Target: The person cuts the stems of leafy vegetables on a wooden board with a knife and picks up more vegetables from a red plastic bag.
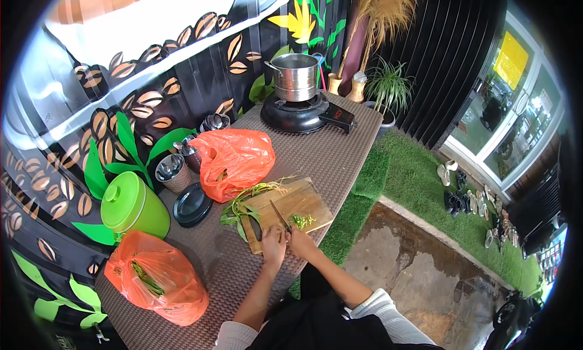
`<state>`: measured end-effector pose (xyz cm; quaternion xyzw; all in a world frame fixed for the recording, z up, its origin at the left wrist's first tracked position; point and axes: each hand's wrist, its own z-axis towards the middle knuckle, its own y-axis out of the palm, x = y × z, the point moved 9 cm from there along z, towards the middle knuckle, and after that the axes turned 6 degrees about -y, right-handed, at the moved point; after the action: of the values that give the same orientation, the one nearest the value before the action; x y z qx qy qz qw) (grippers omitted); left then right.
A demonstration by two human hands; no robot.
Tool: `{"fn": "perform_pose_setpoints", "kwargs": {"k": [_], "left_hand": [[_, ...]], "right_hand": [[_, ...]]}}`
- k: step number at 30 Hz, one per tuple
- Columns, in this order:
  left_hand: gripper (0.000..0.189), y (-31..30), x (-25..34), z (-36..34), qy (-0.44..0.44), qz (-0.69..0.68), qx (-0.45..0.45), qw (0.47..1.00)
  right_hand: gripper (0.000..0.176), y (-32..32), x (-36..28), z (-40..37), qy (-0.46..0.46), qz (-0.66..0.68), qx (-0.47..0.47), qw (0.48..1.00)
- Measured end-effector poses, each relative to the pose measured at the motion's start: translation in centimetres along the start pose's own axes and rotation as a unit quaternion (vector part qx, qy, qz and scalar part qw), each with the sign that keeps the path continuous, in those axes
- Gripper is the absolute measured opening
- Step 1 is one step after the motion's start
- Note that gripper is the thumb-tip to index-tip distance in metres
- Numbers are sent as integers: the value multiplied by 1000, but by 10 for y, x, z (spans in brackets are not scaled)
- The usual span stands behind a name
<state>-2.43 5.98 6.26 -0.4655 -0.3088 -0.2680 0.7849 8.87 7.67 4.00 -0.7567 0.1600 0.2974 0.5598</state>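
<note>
Wooden board point(306, 198) | right hand point(302, 241) clamped on knife point(279, 215) | left hand point(273, 239) fingers curled (hold unclear) beside greens point(243, 210)

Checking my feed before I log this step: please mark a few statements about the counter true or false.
1. A steel pot sits on the black stove. True.
2. The green container has its lid off. False: the lid is on.
3. Both plastic bags are blue. False: the bag by the board and the near bag are orange.
4. The left hand and right hand are at the wooden cutting board. True.
5. The knife lies beside the stove. False: it is over the board, seemingly in the right hand.
</note>
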Motion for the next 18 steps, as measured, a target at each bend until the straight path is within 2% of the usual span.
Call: {"fn": "perform_pose_setpoints", "kwargs": {"k": [4,6,7,9,13,15,18], "left_hand": [[14,-3,-7,0,-61,-41,5,997],[16,-1,-19,5,-117,-142,-7,983],[16,1,-25,7,-117,-142,-7,983],[16,8,-35,10,-147,-172,-27,974],[16,6,-36,10,-164,-148,-37,975],[16,5,-33,9,-152,-150,-40,976],[16,0,-25,5,-131,-151,-29,979]], "right_hand": [[34,4,-9,-24,34,-34,23,999],[34,9,-8,-26,77,-35,-8,996],[34,14,0,-19,77,-36,-8,996],[35,8,1,-4,2,-5,60,998],[34,7,5,-2,-23,28,6,999],[33,7,4,-20,12,-19,43,999],[32,19,-1,-29,46,-31,20,998]]}}
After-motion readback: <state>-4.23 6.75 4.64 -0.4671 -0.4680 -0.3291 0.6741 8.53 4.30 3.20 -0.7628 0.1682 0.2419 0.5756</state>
